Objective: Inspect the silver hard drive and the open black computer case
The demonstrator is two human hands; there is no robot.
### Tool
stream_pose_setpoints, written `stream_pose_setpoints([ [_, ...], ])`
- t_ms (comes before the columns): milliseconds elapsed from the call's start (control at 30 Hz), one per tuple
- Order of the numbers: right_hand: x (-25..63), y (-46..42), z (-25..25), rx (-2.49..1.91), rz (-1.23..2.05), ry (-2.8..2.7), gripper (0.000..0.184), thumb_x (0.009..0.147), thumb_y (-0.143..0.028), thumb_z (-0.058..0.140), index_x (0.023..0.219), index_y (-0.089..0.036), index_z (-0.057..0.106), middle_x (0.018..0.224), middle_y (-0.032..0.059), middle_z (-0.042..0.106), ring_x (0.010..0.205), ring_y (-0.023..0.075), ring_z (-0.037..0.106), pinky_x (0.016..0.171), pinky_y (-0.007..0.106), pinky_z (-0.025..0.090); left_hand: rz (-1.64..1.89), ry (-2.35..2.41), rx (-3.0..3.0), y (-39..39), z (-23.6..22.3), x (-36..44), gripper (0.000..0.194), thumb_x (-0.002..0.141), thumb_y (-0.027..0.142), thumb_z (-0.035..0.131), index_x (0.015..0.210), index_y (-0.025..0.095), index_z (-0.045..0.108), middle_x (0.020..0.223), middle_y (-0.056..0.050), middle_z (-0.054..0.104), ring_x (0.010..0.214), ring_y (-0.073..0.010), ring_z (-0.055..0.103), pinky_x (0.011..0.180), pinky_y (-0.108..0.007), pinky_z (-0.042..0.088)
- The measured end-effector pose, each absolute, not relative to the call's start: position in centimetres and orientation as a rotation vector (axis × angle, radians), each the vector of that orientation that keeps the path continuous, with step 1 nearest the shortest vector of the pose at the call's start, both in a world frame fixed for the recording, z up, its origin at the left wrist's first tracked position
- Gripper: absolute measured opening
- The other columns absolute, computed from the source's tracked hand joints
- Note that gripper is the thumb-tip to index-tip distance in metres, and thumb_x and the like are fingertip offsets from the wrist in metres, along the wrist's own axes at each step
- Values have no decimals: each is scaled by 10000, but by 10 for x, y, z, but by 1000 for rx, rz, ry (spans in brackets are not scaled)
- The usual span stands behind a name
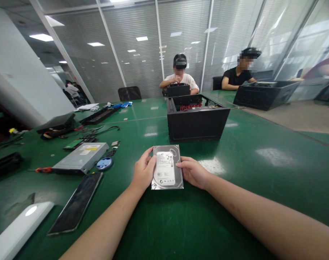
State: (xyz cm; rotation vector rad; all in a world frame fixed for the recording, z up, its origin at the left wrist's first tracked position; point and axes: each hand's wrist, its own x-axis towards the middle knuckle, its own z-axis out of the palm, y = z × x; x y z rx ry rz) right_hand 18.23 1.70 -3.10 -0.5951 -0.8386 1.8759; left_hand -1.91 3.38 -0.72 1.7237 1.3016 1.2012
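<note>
A silver hard drive (166, 168) with a white printed label faces me, held between both hands above the green table (159, 224). My left hand (144, 168) grips its left edge, thumb on the front face. On the opposite edge, my right hand (194, 172) is closed with the thumb over the rim; its other fingers are partly hidden behind the drive. Just beyond the drive stands a black computer case (198, 122), open at the top, with red parts visible inside.
Left of me lie an optical drive (84, 157), a screwdriver (43, 169), a blue round object (105, 163), a phone (76, 204) and a white long object (22, 231). Cables and black parts lie farther back. Two people (180, 77) (239, 76) sit across the table near another black case (263, 94).
</note>
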Motion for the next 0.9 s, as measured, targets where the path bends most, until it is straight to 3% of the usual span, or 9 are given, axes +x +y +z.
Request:
stream_pose_setpoints([
  [100, 183, 17, -31, -590, 1861, -839, 362, 725, -189, 726, 1076, -131, 660, 995, 125, 726, 853, 258, 703, 791, 400, 540, 1139, 1248, 1785, 34, -7, -18, 558, 906, 432, 530, 1384, 149, 472, 1034, -103, 720, 866, -226, 689, 719, -330, 548],
  [200, 183, 16, -30, -551, 1855, -851, 350, 751, -218, 752, 1080, -140, 660, 1017, 127, 721, 862, 255, 701, 810, 415, 536, 1090, 1264, 1950, 31, -6, -16, 647, 861, 438, 603, 1420, 164, 424, 1280, -139, 637, 1098, -271, 647, 914, -403, 530],
  [400, 185, 15, -31, -465, 1823, -921, 301, 767, -254, 781, 1029, -145, 683, 1004, 111, 721, 846, 229, 692, 807, 396, 538, 1006, 1400, 2346, 20, -5, -8, 1080, 711, 553, 729, 1539, 148, 166, 1545, -218, 325, 1420, -372, 339, 1148, -548, 307],
  [533, 186, 16, -34, -455, 1790, -984, 343, 786, -290, 780, 1086, -150, 691, 965, 97, 723, 783, 200, 683, 711, 323, 540, 923, 1417, 2446, 13, -4, -3, 1257, 644, 613, 759, 1556, 190, 6, 1602, -235, 150, 1466, -414, 208, 1142, -599, 283],
  [667, 187, 15, -37, -414, 1797, -1048, 328, 800, -289, 774, 1092, -159, 696, 995, 93, 718, 823, 194, 683, 756, 323, 538, 894, 1457, 2468, 9, -5, 0, 1312, 637, 669, 734, 1549, 199, -82, 1613, -242, 75, 1467, -431, 189, 1133, -612, 287],
  [900, 188, 13, -35, -404, 1817, -1127, 410, 778, -279, 798, 1156, -172, 681, 1084, 101, 703, 973, 209, 673, 877, 350, 525, 1003, 1407, 2447, 8, -7, 2, 1202, 695, 463, 736, 1551, 204, -67, 1615, -202, 78, 1482, -385, 173, 1171, -549, 273],
])
